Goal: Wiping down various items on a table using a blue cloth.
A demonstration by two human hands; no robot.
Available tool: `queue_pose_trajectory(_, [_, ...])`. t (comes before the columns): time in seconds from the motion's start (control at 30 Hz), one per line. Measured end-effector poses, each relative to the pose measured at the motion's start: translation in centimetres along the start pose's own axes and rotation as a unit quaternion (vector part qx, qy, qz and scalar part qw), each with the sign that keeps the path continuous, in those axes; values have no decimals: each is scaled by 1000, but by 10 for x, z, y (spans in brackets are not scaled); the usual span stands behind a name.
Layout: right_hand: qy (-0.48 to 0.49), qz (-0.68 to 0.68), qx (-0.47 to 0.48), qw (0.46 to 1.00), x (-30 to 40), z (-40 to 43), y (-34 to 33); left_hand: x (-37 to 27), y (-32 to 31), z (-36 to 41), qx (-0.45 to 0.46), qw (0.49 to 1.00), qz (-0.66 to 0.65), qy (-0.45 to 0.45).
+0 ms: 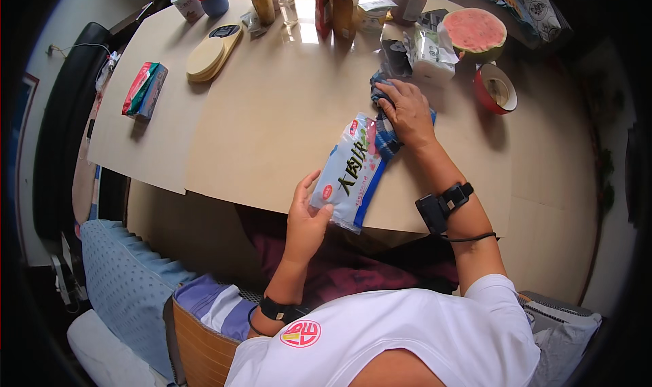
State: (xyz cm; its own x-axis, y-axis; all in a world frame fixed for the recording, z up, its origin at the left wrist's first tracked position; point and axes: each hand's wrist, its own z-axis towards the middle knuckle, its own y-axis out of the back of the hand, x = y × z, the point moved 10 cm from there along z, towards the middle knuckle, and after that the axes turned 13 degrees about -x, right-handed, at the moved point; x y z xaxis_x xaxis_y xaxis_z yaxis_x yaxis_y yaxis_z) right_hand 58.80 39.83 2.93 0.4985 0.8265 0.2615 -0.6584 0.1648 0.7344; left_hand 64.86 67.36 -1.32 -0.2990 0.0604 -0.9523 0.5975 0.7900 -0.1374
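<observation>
A pale blue plastic food package with printed writing lies slanted at the table's near edge, one end reaching past it. My left hand grips its lower left corner, thumb on top and fingers at the side. Beyond and to the right, my right hand rests on a bunched blue and black plaid cloth, fingers spread over it; whether they grip it is hard to tell. The cloth touches or lies close beside the package's upper right edge.
Cut watermelon, a tissue pack and a red bowl stand right of my right hand. Several bottles line the far side. A kitchen scale with round discs and a red-green package lie left.
</observation>
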Motion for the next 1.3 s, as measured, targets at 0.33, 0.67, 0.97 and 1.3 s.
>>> queue_pose_trajectory(0.33, [-3,171,19,985,55,-48,83,-76,65,-4,-177,929,137,-293])
queue_pose_trajectory(0.67, [146,243,18,959,117,-54,142,-69,51,-14,-131,935,63,-323])
queue_pose_trajectory(0.97, [266,108,118,950,155,-55,109,-50,40,3,-74,903,282,-315])
queue_pose_trajectory(1.3, [182,74,190,962,143,-66,59,-50,40,9,-121,922,216,-297])
